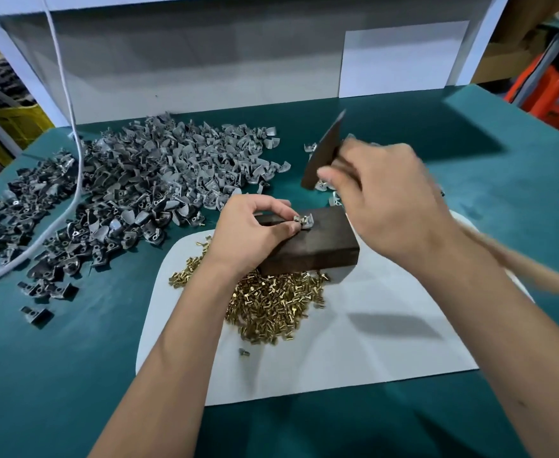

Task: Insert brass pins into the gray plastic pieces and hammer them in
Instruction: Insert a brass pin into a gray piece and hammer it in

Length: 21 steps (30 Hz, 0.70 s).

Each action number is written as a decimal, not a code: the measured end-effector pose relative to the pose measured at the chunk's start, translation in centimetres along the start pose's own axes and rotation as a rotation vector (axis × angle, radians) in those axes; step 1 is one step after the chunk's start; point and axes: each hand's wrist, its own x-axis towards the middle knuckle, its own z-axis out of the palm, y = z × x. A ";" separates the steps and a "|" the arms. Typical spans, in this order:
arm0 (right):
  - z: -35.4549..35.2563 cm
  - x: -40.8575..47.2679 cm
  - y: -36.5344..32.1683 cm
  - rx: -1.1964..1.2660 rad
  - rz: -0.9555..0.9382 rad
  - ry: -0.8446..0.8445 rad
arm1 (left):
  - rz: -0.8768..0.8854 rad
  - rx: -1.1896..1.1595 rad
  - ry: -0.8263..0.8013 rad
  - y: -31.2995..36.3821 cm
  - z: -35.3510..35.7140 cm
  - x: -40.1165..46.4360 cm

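Green cloth is covering the bench (403, 424), with a white sheet (387, 342) lying near the middle. On the sheet a dark block (317, 249) is sitting beside a heap of brass pins (271, 309). The left hand (255, 233) is pinching one gray plastic piece (304, 221) on top of the block, grip clamped on it. The right hand (387, 200) is gripping a hammer (324, 150), fingers wrapped round its wooden handle, head blurred and raised above the block. A big pile of gray plastic pieces (145, 180) is lying far left, crossed by a white cable (73, 133).
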 end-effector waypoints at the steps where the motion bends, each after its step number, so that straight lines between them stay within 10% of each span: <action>1: 0.1 -0.1 -0.1 0.034 0.004 0.002 | 0.003 0.001 0.001 0.0 0.0 0.1; 5: 0.8 -0.6 0.1 -0.103 0.064 -0.261 | -0.002 -0.015 -0.005 -0.1 0.0 0.0; 10: 0.1 -0.1 0.1 0.071 0.019 0.000 | 0.015 0.014 -0.010 -0.1 -0.1 0.2; 21: 0.2 -0.6 3.6 0.052 0.164 -0.183 | -0.019 -0.031 -0.002 -0.1 0.4 0.2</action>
